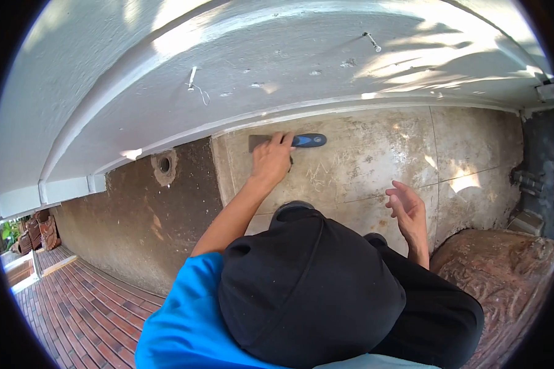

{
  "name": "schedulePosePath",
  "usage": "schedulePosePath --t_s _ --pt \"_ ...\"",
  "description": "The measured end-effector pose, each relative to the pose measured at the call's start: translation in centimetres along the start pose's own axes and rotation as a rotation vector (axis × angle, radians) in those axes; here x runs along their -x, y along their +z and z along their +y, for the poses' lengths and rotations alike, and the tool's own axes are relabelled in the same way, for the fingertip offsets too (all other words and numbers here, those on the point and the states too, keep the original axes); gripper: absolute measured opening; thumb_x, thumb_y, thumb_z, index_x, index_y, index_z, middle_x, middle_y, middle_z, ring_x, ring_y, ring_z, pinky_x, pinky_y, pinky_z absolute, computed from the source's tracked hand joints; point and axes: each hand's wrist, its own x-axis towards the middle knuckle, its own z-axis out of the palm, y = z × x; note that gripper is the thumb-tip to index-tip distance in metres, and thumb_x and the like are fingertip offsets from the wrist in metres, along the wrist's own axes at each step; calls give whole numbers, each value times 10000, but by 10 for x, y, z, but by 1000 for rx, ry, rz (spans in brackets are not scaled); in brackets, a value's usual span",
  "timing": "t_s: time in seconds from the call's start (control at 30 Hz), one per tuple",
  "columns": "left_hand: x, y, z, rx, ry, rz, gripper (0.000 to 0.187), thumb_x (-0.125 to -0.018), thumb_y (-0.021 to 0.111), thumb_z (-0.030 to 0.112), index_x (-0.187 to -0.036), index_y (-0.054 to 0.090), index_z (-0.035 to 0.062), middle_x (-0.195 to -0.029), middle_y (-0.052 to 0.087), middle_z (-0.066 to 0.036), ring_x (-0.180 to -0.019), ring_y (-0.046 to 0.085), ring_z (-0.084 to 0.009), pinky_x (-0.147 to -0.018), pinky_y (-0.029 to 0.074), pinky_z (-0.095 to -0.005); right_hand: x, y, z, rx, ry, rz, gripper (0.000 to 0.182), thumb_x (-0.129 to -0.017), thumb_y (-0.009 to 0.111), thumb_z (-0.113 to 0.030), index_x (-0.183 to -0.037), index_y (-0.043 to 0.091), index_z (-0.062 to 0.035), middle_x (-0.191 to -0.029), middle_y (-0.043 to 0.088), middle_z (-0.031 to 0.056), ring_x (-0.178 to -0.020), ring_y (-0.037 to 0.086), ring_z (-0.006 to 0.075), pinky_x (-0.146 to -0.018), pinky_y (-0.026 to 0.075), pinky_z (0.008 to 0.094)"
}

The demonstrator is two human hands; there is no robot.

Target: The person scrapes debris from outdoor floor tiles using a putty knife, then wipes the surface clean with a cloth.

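Note:
My left hand (273,161) grips a putty knife (310,141) near where the blade meets the handle. Its flat metal blade (256,143) points left, and the blue and black handle sticks out to the right of my fingers. The knife lies low along the worn concrete floor (357,144), close to the foot of the wall. Something small and dark shows under my left palm; I cannot make it out. Over to the right, my right hand (410,212) hovers above the floor with loosely bent fingers apart, holding nothing.
The grey wall (277,71) carries two protruding bolts, one (192,79) with a loose wire. A drain hole (164,164) sits in the darker floor at left. Brick-patterned paving (86,313) lies lower left. A large brown rock-like mass (495,277) stands at right.

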Motion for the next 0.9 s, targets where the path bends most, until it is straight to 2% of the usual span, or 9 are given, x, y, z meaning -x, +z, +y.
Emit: schedulePosePath --t_s 0.03,0.13,0.27,0.33,0.47,0.53,0.73,0.83,0.9 --pt "10 0 -7 -9 -54 5 341 -916 647 189 -1247 619 113 -1146 640 -96 -940 675 -339 -800 526 -469 0 3 -3 22 19 -24 392 -985 631 -159 -1347 568 -23 -1090 687 52 -835 643 92 -653 493 225" --pt "38 -26 14 50 37 32 354 -901 657 164 -1251 620 125 -1141 635 -77 -924 678 -318 -794 526 -461 -1 11 -8 0 -48 -93 428 -981 637 -160 -1372 542 -16 -1104 678 61 -868 636 92 -674 502 230" --pt "37 -26 62 151 372 -124 420 -882 632 113 -1300 596 134 -1149 600 -95 -912 666 -304 -843 504 -448 -2 20 -37 -244 -127 -236 517 -971 661 -238 -1410 503 -15 -1119 664 89 -910 614 96 -680 514 237" --pt "29 -15 86 108 492 -183 457 -864 629 93 -1315 588 150 -1162 594 -93 -903 665 -289 -845 501 -439 -7 22 -39 -161 -16 -257 521 -969 664 -253 -1405 510 -14 -1064 673 84 -862 623 101 -649 509 241" --pt "10 0 112 146 637 -87 412 -879 659 88 -1281 606 158 -1141 613 -52 -837 668 -258 -753 527 -417 -3 23 -33 155 122 -252 499 -968 663 -249 -1384 534 -7 -929 679 56 -739 624 106 -589 491 245" --pt "5 3 120 214 680 -123 409 -878 673 114 -1279 608 159 -1141 606 -67 -818 662 -260 -747 528 -405 1 19 -23 107 100 -146 462 -969 660 -228 -1359 557 -5 -856 664 27 -666 596 85 -556 468 238" --pt "9 -6 104 706 343 57 328 -874 644 130 -1181 592 25 -1166 617 -136 -842 667 -282 -746 540 -368 9 -20 11 -318 36 157 432 -978 637 -191 -1344 548 21 -979 678 67 -685 579 71 -549 450 208" --pt "4 20 65 1325 -158 -304 290 -855 567 65 -1136 584 -6 -1095 661 -125 -852 672 -233 -791 550 -351 6 -29 17 -598 28 145 482 -962 642 -178 -1374 499 28 -1018 686 107 -737 628 102 -575 488 224" --pt "8 21 65 1568 -354 -346 301 -832 546 55 -1123 588 -8 -1053 681 -132 -909 684 -228 -823 555 -374 7 -29 18 -707 66 57 474 -928 652 -150 -1341 498 23 -1014 686 123 -758 650 127 -587 511 245"
